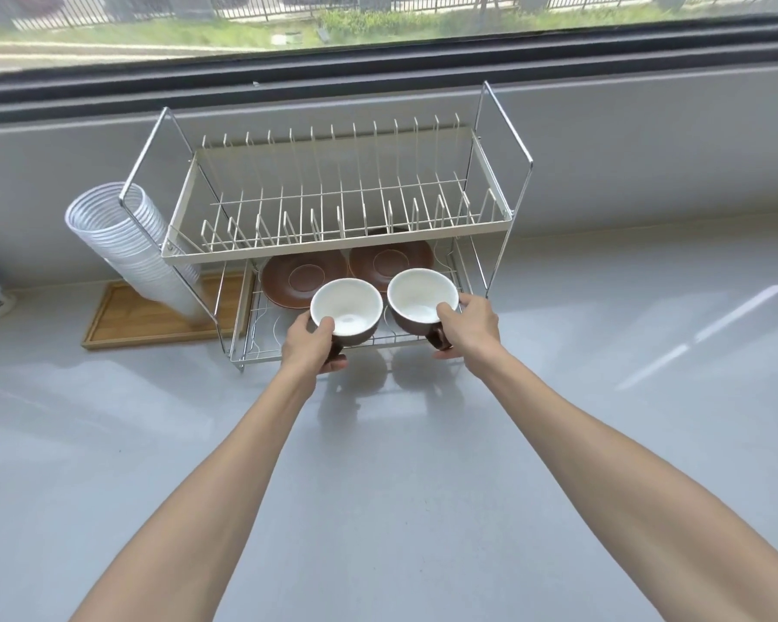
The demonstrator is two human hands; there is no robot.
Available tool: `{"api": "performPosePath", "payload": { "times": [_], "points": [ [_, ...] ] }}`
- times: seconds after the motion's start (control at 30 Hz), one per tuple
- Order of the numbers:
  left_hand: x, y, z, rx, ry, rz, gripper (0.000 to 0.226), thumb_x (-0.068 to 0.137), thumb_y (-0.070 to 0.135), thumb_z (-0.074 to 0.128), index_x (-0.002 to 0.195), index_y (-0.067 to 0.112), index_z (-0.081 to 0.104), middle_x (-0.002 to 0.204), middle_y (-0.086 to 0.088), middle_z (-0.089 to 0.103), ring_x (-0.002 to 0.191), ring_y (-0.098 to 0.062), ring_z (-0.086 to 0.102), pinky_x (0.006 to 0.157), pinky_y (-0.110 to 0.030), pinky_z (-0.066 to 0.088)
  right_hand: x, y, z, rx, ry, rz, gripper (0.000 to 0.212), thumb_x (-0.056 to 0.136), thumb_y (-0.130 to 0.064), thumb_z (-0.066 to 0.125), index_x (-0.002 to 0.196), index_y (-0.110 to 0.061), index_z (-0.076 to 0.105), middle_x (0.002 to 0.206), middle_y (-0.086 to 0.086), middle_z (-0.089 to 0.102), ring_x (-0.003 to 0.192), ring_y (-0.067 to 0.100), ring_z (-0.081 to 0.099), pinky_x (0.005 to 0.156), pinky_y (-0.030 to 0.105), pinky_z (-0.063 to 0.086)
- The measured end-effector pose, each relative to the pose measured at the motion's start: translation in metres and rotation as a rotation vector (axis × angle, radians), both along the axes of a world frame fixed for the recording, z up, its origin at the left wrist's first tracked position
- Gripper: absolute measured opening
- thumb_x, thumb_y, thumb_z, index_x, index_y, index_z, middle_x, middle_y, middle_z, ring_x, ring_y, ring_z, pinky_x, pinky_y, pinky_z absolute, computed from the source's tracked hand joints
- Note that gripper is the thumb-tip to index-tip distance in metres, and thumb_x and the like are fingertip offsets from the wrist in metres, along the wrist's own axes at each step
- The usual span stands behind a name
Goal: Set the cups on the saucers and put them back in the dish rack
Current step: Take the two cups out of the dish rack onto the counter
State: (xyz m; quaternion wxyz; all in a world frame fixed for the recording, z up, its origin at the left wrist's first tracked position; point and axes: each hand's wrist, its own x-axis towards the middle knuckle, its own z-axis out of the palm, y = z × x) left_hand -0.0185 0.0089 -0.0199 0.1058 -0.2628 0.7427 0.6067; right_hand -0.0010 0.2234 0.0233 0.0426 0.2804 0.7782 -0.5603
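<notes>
— Two thumbs hooked over two rims, is that right?

— Yes. On the left hand [311, 347] the thumb lies over the near rim of the left cup [346, 310] and the other fingers curl round its brown handle below. The right hand [467, 326] does the same with the right cup [422, 299]: thumb on the rim, fingers wrapped about the handle.

— Where are the cups?

— Side by side, upright, white inside and brown outside, held over the front edge of the lower tier of the dish rack [333, 253]. Whether they touch the wire I cannot tell.

— And the saucers?

— Two brown ones lie flat on that lower tier behind the cups, the left saucer [299, 277] and the right saucer [389, 258], rims close together. No cup sits on either.

— Around the rack?

— It stands on a grey counter [378, 487] below a window [378, 20]. To its left a stack of clear plastic cups [126, 244] leans over a wooden tray [149, 321].
</notes>
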Motion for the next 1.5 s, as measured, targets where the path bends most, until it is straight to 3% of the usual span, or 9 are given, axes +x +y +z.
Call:
{"api": "performPosePath", "payload": {
  "times": [0.1,0.2,0.33,0.57,0.9,1.17,1.5],
  "points": [
    [0.011,0.0,0.003,0.013,-0.003,-0.001,0.036,0.094,0.02,0.051,0.129,0.017,0.058,0.088,-0.006,0.06,0.069,-0.023,0.066,0.058,-0.034,0.062,0.015,0.005,0.003,-0.014,0.004,-0.004,0.017,0.084,-0.017,0.054,0.098,-0.023,0.062,0.089,-0.001,0.058,0.093,0.032,0.063,0.055,0.048,0.062],
    [0.027,0.002,0.004,0.021,-0.014,-0.023,0.04,0.093,0.019,0.051,0.132,0.016,0.057,0.087,-0.006,0.061,0.076,-0.026,0.067,0.061,-0.036,0.063,0.037,0.014,0.002,-0.011,-0.009,-0.011,0.029,0.082,-0.017,0.054,0.109,-0.017,0.066,0.095,0.004,0.06,0.093,0.032,0.064,0.053,0.046,0.062],
    [0.048,0.011,0.004,0.02,-0.026,-0.05,0.048,0.091,0.019,0.053,0.14,0.02,0.053,0.088,-0.008,0.063,0.069,-0.025,0.069,0.061,-0.038,0.064,0.07,0.035,-0.001,-0.008,-0.018,-0.027,0.041,0.082,-0.017,0.053,0.122,-0.014,0.064,0.099,0.008,0.063,0.082,0.027,0.066,0.052,0.044,0.062],
    [0.078,0.05,0.006,0.061,-0.029,-0.188,0.051,0.091,0.02,0.052,0.141,0.021,0.053,0.077,-0.005,0.06,0.065,-0.024,0.067,0.072,-0.044,0.066,0.122,0.075,-0.003,-0.003,-0.027,-0.144,0.038,0.083,-0.016,0.053,0.118,-0.017,0.065,0.097,0.009,0.063,0.086,0.032,0.067,0.054,0.045,0.062],
    [0.092,0.14,-0.003,0.096,-0.073,-0.356,0.051,0.091,0.019,0.051,0.142,0.022,0.054,0.075,-0.005,0.065,0.066,-0.025,0.07,0.076,-0.046,0.066,0.168,0.139,-0.017,-0.046,-0.026,-0.39,0.036,0.084,-0.013,0.053,0.118,-0.017,0.064,0.094,0.011,0.063,0.083,0.029,0.066,0.056,0.044,0.062],
    [0.081,0.21,-0.015,0.078,-0.107,-0.42,0.052,0.088,0.022,0.052,0.14,0.026,0.055,0.077,-0.007,0.071,0.059,-0.028,0.069,0.08,-0.048,0.065,0.172,0.185,-0.03,-0.073,-0.041,-0.56,0.04,0.087,-0.013,0.054,0.127,-0.015,0.06,0.11,0.008,0.058,0.088,0.032,0.068,0.062,0.047,0.062],
    [0.067,0.256,-0.022,0.054,-0.141,-0.43,0.056,0.084,0.029,0.051,0.14,0.033,0.051,0.085,-0.005,0.071,0.063,-0.029,0.072,0.091,-0.046,0.061,0.163,0.221,-0.049,-0.065,-0.021,-0.679,0.042,0.088,-0.013,0.053,0.129,-0.018,0.06,0.113,0.01,0.067,0.07,0.012,0.065,0.061,0.043,0.062]
  ]
}}
